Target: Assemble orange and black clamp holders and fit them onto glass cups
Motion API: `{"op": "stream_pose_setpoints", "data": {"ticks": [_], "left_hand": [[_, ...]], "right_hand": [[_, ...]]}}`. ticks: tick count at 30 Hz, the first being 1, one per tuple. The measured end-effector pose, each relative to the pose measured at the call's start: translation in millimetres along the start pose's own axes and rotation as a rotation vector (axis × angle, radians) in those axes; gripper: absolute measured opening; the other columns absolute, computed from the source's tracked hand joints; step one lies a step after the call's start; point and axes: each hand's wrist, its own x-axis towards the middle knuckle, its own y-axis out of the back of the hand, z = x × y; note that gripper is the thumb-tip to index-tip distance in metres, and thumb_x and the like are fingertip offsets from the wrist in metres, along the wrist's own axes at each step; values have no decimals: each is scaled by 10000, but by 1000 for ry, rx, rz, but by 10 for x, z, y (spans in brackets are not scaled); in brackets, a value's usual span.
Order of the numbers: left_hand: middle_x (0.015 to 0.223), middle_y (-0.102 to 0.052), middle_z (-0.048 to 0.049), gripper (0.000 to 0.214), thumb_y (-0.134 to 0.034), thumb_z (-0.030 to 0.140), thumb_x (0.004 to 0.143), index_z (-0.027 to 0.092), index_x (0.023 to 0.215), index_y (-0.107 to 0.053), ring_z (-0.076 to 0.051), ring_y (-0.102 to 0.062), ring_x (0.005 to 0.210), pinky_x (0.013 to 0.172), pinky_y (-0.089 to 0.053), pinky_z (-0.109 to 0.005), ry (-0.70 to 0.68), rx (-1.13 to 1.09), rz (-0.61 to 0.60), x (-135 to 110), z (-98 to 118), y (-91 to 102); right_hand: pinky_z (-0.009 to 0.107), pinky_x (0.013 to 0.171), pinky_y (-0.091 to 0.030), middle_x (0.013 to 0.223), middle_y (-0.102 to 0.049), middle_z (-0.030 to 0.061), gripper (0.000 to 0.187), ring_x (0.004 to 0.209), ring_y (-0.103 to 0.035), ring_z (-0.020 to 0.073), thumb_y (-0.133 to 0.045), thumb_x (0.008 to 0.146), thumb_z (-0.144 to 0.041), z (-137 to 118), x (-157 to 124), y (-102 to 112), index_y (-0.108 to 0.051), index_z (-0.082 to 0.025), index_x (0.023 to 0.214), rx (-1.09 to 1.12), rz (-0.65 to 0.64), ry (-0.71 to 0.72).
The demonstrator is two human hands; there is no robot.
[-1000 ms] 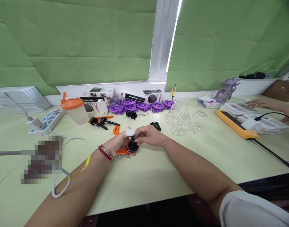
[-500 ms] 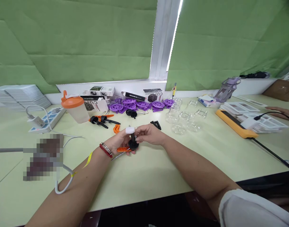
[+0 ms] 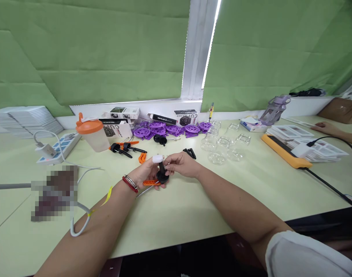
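My left hand (image 3: 147, 172) is closed around a black plastic part with an upright stem (image 3: 162, 177). An orange slotted arm (image 3: 151, 182) sticks out of that part to the left, and a thin metal rod (image 3: 144, 191) slants out below it. Something white (image 3: 157, 159) sits at my left thumb tip, by the top of the stem. My right hand (image 3: 181, 164) is closed in a pinch against the stem's right side; whatever its fingertips hold is too small to make out. Small black pieces (image 3: 190, 153) lie just behind my right hand, and an orange clip (image 3: 141, 158) behind my left.
Purple wheel-like parts (image 3: 158, 129) and boxes (image 3: 118, 130) line the back. Black-and-orange parts (image 3: 125, 148) and a shaker cup (image 3: 93, 134) stand left, clear glass pieces (image 3: 223, 143) right. Another person's hand (image 3: 326, 127) rests far right, beyond an orange power strip (image 3: 285, 152).
My hands stay almost in place on the black part. The other person's hand at far right has shifted left and back. The view has moved slightly.
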Motion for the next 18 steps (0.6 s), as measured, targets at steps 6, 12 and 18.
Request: {"op": "stream_pose_setpoints", "data": {"ticks": [6,12,18], "left_hand": [[718,-639,-94,504,-490,611,733,137,877,-582,-218,-647,590,407,-458,-244,9,21,38,5,-4,-11],[696,-632,-88,542,-472,635,734,137,912,-587,-223,-647,592,397,-452,-241,-3,18,29,16,-11,-2],[732,-641,-91,510,-508,622,709,139,855,-577,-218,-649,582,392,-451,-237,11,11,40,5,-9,-18]], "right_hand": [[234,576,-515,662,-638,1,285,613,-660,130,-765,676,-339,-4,-11,3,-621,-127,802,-5,5,-17],[241,578,-520,709,-644,11,263,638,-664,137,-739,701,-332,-20,-17,14,-641,-131,837,-38,-10,-10],[245,597,-531,691,-633,-3,250,626,-654,123,-741,701,-315,-31,-19,-4,-605,-139,813,-11,-7,-29]]}}
